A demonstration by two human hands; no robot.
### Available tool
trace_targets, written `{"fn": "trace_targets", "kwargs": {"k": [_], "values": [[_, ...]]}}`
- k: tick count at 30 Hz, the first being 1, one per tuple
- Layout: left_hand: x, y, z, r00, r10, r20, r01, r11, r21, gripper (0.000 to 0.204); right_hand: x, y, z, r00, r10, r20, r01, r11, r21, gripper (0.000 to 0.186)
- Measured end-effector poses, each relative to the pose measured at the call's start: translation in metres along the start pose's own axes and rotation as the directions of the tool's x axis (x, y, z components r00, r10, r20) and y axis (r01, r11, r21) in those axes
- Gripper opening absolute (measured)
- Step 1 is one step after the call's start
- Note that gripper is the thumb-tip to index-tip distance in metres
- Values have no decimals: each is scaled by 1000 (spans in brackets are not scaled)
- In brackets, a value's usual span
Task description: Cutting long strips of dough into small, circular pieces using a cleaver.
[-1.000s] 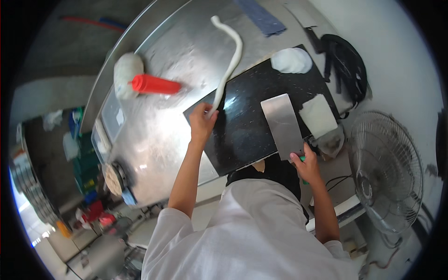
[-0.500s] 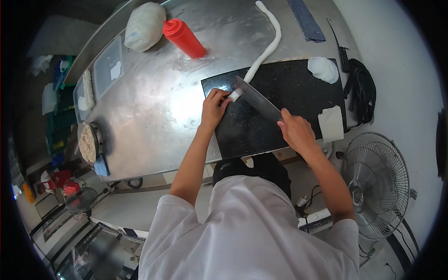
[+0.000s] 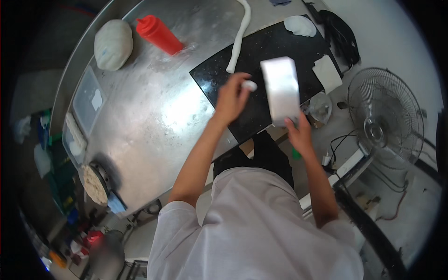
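A small white dough piece [image 3: 250, 86] is between the thumb and fingers of my left hand [image 3: 232, 97], above the black board [image 3: 256, 50]. My right hand [image 3: 300, 134] grips a cleaver [image 3: 281, 87] near the board's front edge, its broad blade turned flat side up and shining. Its handle is hidden in my fingers. A long white dough rope [image 3: 240, 35] runs from the board's left part onto the steel table, its near end just beyond my left hand and apart from it.
On the steel table [image 3: 154, 93] stand a red squeeze bottle [image 3: 159, 35], a large wrapped white dough lump [image 3: 113, 45], a clear tray [image 3: 86, 100] and a bowl of pale filling [image 3: 94, 185]. The board's right side bears a white mound [image 3: 300, 26] and cloth [image 3: 327, 73]. A fan [image 3: 378, 112] stands right.
My left hand now has a dough piece separated from the rope. The cleaver has come away from the rope to the right, its blade turning flat. The whole view has shifted and rotated.
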State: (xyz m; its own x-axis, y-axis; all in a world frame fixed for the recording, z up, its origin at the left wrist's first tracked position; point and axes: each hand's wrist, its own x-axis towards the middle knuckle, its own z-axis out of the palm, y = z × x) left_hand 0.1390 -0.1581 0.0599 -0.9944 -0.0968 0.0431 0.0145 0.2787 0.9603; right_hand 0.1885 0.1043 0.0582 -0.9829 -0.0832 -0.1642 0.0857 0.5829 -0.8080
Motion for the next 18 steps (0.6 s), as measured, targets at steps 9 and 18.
{"fn": "trace_targets", "kwargs": {"k": [9,18], "values": [[49,-12,77,782,50,621,-420,779,465,22,-169,6,-25,698,626,-348,-451,761,466,24],[73,0,86,609,-257,750,-222,853,473,27,-187,15,5,647,739,-187,-462,575,675,29]]}}
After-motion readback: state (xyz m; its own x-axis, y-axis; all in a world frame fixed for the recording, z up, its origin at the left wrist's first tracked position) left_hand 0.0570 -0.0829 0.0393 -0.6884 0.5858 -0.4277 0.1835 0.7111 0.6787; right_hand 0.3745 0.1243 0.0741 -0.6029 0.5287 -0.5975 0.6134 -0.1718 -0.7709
